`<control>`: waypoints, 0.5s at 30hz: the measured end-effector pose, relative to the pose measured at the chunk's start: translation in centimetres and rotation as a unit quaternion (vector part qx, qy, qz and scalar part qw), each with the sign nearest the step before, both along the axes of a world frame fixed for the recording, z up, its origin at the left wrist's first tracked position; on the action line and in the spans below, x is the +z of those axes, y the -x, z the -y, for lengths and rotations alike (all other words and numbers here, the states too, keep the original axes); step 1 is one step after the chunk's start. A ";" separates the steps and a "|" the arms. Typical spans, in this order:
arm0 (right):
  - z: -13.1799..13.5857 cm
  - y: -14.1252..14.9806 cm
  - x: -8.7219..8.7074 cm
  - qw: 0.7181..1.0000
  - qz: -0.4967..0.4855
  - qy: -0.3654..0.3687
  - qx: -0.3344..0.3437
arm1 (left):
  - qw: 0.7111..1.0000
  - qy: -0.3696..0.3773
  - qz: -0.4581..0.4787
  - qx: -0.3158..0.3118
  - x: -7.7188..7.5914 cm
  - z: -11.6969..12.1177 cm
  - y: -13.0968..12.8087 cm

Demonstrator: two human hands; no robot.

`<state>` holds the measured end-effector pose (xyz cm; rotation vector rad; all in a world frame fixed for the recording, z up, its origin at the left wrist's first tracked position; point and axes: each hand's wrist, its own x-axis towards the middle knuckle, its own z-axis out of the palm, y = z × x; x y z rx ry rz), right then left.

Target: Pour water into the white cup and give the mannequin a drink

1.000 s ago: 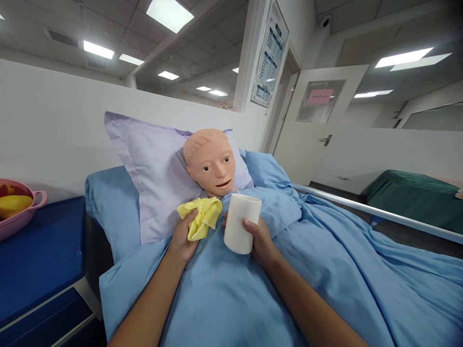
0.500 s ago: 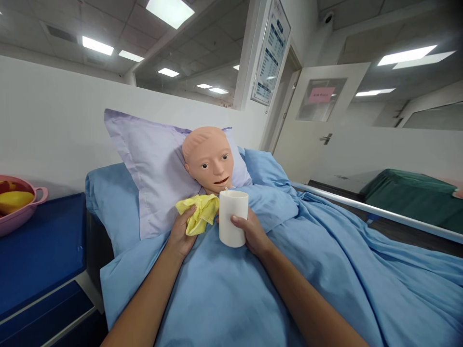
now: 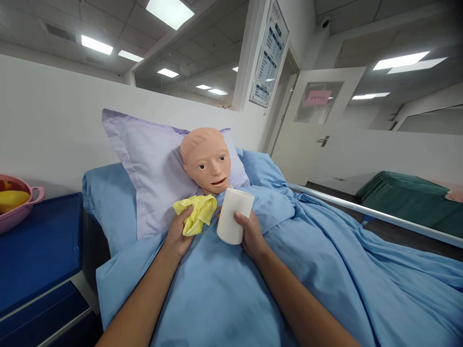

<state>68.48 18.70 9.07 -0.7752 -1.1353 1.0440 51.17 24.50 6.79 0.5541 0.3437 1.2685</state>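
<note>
A white mug (image 3: 233,219) is gripped by my right hand (image 3: 252,233), thumb across its near side; it leans a little to the right and what is inside cannot be seen. Crumpled in my left hand (image 3: 179,233) is a yellow cloth (image 3: 195,213), to the left of the mug and apart from it. Just beyond both hands lies a mannequin's head (image 3: 208,161), mouth slightly parted, on a lilac pillow (image 3: 152,168). A blue quilt (image 3: 217,289) covers the body below its chin, under my forearms.
On the left a blue bedside cabinet (image 3: 39,250) carries a pink basket (image 3: 18,214) with yellow fruit-like items. A metal bed rail (image 3: 379,215) runs along the far right side. Behind stand a white partition (image 3: 54,120) and an open door (image 3: 307,130). Dark green covered furniture (image 3: 401,197) is farther right.
The mug has tipped from upright to a slight rightward lean in my right hand. My left hand keeps its hold on the cloth. The whole view has shifted slightly.
</note>
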 end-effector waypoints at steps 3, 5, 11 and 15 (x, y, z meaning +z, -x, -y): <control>0.0 -0.1 -0.3 1.000 0.010 -0.006 -0.008 | 1.000 0.000 0.001 -0.003 0.1 0.0 0.0; 0.0 -0.1 -0.4 1.000 0.013 -0.007 -0.012 | 1.000 0.001 -0.003 -0.004 0.1 0.1 0.0; 0.1 -0.1 0.0 1.000 0.021 0.005 0.005 | 1.000 0.006 -0.011 -0.005 0.4 0.2 0.0; -0.1 -0.5 0.6 0.997 0.030 0.039 0.053 | 1.000 -0.007 -0.007 -0.003 0.2 0.2 0.0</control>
